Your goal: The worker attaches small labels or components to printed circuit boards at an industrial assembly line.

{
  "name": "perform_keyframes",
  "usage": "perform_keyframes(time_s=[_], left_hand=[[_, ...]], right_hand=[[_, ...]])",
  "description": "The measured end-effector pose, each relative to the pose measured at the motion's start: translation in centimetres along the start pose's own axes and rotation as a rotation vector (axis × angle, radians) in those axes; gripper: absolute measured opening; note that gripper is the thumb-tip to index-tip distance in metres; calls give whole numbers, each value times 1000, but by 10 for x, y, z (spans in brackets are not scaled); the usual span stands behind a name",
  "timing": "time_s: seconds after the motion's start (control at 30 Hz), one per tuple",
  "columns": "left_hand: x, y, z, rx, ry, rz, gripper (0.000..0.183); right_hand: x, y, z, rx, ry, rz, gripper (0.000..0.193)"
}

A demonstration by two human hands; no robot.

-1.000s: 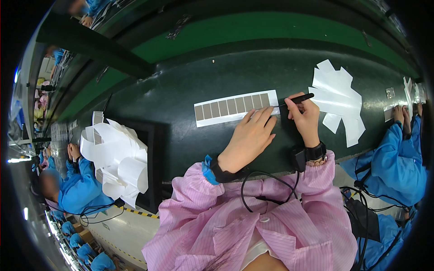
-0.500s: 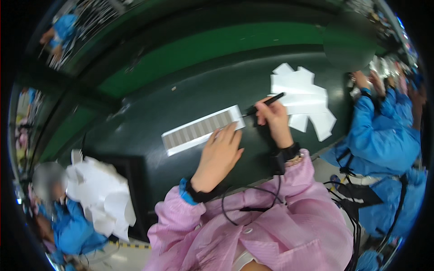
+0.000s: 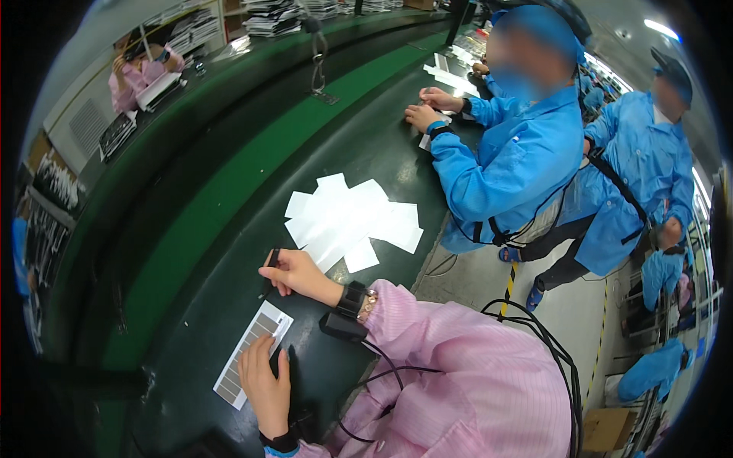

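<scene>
A white strip with a row of grey-brown rectangles lies on the dark table at lower left. My left hand rests on it with fingers stretched out, covering part of the rectangles. Just beyond the strip's far end, my right hand grips a slim black pen, its lower end pointing down near the strip. Past my right hand, a fanned pile of white paper pieces is spread on the table.
On the right, a person in blue works at the same table. Another person in blue stands behind. A green belt runs along the far side, with a chain hanging over it. Black cables trail beside my pink sleeve.
The view has swung to the right, so the strip and both hands now appear lower left and more people show. My left hand stays on the strip; the pen remains in my right.
</scene>
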State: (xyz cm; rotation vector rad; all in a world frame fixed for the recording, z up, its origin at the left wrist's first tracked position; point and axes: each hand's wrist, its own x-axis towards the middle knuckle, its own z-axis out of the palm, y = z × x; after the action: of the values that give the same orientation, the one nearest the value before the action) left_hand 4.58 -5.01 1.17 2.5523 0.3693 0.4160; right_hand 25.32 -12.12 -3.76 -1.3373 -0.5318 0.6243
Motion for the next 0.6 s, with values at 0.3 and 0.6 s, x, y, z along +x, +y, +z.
perform_keyframes(time_s=[0.3, 0.6], left_hand=[[0, -6, 2, -74, 52, -47, 15], [7, -2, -2, -107, 54, -80, 14]], right_hand=[[24, 16, 5, 99, 47, -41, 21], [24, 10, 4, 102, 30, -10, 19]])
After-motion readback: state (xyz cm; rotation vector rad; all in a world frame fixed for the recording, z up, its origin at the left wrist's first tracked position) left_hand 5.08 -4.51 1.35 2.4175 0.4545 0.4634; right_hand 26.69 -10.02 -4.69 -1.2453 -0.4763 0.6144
